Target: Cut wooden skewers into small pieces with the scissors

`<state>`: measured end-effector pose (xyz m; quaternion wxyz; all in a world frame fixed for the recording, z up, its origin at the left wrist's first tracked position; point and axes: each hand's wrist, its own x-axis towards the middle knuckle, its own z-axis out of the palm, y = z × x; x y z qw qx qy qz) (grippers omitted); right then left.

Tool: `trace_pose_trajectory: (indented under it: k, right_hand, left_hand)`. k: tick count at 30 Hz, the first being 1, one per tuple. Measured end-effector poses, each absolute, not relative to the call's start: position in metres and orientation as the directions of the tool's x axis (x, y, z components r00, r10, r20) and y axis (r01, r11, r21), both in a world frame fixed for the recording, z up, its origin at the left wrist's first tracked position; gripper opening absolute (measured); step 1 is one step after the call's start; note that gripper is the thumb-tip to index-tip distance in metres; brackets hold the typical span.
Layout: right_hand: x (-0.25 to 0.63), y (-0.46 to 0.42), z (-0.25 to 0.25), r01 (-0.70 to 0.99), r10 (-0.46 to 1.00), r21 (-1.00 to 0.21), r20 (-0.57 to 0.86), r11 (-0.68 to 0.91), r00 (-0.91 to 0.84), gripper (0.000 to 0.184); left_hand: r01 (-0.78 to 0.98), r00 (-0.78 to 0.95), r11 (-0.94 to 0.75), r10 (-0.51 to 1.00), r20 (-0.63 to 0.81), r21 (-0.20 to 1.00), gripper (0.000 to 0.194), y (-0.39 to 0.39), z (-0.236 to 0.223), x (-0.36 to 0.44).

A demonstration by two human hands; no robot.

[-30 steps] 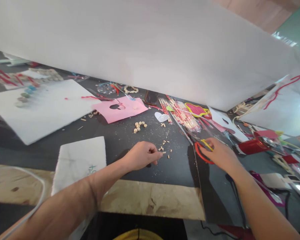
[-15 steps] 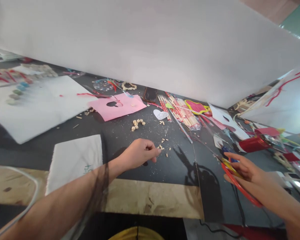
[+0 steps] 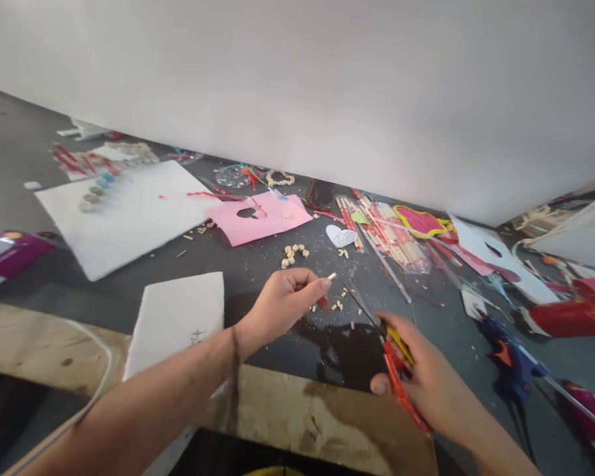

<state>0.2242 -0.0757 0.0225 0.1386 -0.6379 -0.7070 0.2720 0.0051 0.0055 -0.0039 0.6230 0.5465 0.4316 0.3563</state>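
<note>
My left hand (image 3: 285,301) is closed in a pinch on a short wooden stick (image 3: 330,276), held just above the dark table. My right hand (image 3: 421,380) grips red and yellow handled scissors (image 3: 394,357), whose blades (image 3: 359,303) point up-left toward the stick's tip without touching it. Small cut stick pieces (image 3: 338,305) lie scattered on the table between the two hands. A little cluster of pale wooden bits (image 3: 293,254) lies farther back.
A pink paper with a cut-out (image 3: 260,217), a white heart (image 3: 341,235), a bundle of sticks in plastic (image 3: 394,235) and a white foam sheet (image 3: 123,211) lie behind. A blue glue gun (image 3: 508,360) lies right. A white cloth (image 3: 176,317) lies by the wooden table edge (image 3: 317,416).
My right hand lifted the scissors from the right-hand clutter and brought them left toward my left hand. My left hand raised the stick off the table. The view shifted right.
</note>
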Motion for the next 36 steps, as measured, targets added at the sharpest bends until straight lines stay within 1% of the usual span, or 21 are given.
trace_pose_trajectory:
  k: [4,7,10,15,18,22,25,27,29,33,36]
  right_hand:
    - [0.219,-0.063,0.019,0.779,0.960,-0.627,-0.207,0.017,-0.188,0.065]
    - [0.215,-0.059,0.018,0.755,0.944,-0.655,-0.241,0.014,-0.227,0.065]
    - [0.214,-0.057,0.017,0.738,0.938,-0.674,-0.238,0.028,-0.253,0.066]
    - [0.217,-0.057,0.013,0.711,0.932,-0.701,-0.221,0.054,-0.289,0.067]
    - [0.219,-0.057,0.010,0.692,0.925,-0.719,-0.215,0.066,-0.312,0.070]
    - [0.220,-0.058,0.008,0.708,0.917,-0.699,-0.214,0.096,-0.336,0.075]
    - [0.219,-0.060,0.005,0.718,0.923,-0.680,-0.166,0.148,-0.348,0.071]
    - [0.219,-0.061,0.001,0.729,0.935,-0.657,-0.105,0.191,-0.339,0.063]
    - [0.220,-0.061,-0.005,0.770,0.945,-0.591,-0.037,0.242,-0.326,0.056]
    - [0.222,-0.064,-0.013,0.829,0.919,-0.401,0.116,0.390,-0.376,0.056]
    - [0.221,-0.067,-0.014,0.826,0.880,-0.307,0.206,0.473,-0.427,0.053]
  left_hand:
    - [0.102,0.352,0.132,0.922,-0.160,0.986,0.034,0.005,-0.001,0.005]
    - [0.189,0.356,0.042,0.928,-0.109,0.981,0.032,0.005,-0.002,0.006]
    - [0.249,0.355,-0.022,0.932,-0.070,0.968,0.028,0.005,-0.003,0.008]
    - [0.262,0.361,-0.037,0.930,-0.062,0.964,0.026,0.004,-0.007,0.010]
    - [0.254,0.367,-0.035,0.928,-0.062,0.967,0.025,0.003,-0.009,0.011]
    - [0.255,0.388,-0.042,0.919,-0.062,0.966,0.026,0.002,-0.010,0.011]
    - [0.260,0.400,-0.052,0.915,-0.059,0.964,0.027,0.002,-0.010,0.011]
    - [0.263,0.402,-0.065,0.914,-0.049,0.963,0.027,0.002,-0.011,0.010]
    - [0.268,0.404,-0.080,0.914,-0.036,0.960,0.028,0.002,-0.011,0.010]
    - [0.293,0.411,-0.116,0.911,-0.016,0.949,0.029,0.000,-0.011,0.011]
    - [0.266,0.421,-0.134,0.907,0.010,0.955,0.028,-0.003,-0.009,0.011]
